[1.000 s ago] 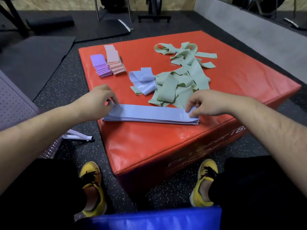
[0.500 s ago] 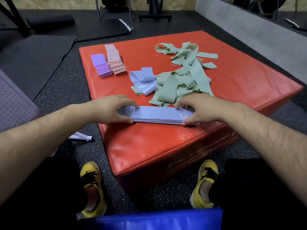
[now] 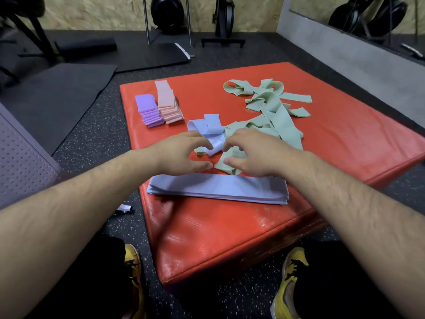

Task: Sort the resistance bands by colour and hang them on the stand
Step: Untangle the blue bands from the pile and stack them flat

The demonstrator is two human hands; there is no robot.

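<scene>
Grey perforated panel (image 3: 20, 157) is sitting at the far left on the speckled black floor (image 3: 96, 139), and next to it the red padded block (image 3: 345, 139) is serving as the surface for everything. On its far left corner, a stack of folded purple resistance bands (image 3: 148, 110) is lying just beside a stack of folded pink resistance bands (image 3: 167, 104).

Moving in, the left hand (image 3: 181, 155) is hovering over the middle of the surface. Its grip is apart, fingers curved and thumb clear of them, with the fingertips right at the edge of a loose pale-blue resistance band (image 3: 211, 125) that is lying curled up. Whether they are actually touching it, I cannot tell.

Under both wrists, a flat stack of long pale-blue resistance bands (image 3: 218, 187) is lying lengthwise near the front edge, neatly squared.

Now the right hand (image 3: 255, 155) is hovering mirror-fashion, its grip also apart. The forefinger is at the blue loop and the thumb is over the near end of the tangle of sage-green resistance bands (image 3: 276, 111). That green tangle is sprawling from the middle towards the far right of the surface, unsorted, and meeting the loose blue band on its right side.
</scene>
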